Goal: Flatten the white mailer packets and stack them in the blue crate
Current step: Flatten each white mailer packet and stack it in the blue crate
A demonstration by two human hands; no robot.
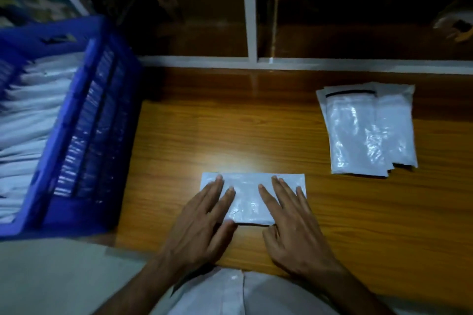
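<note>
White mailer packet (249,195) flat on desk, near edge. Loose pile of packets (368,130) far right. Blue crate (87,120) left, holding stacked white packets.

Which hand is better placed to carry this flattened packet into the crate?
Left hand, probably: the blue plastic crate stands on its side of the white mailer packet.

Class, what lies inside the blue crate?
White packets fill the crate, stacked in overlapping layers. The crate floor and lower packets are covered, so their number cannot be told.
</note>
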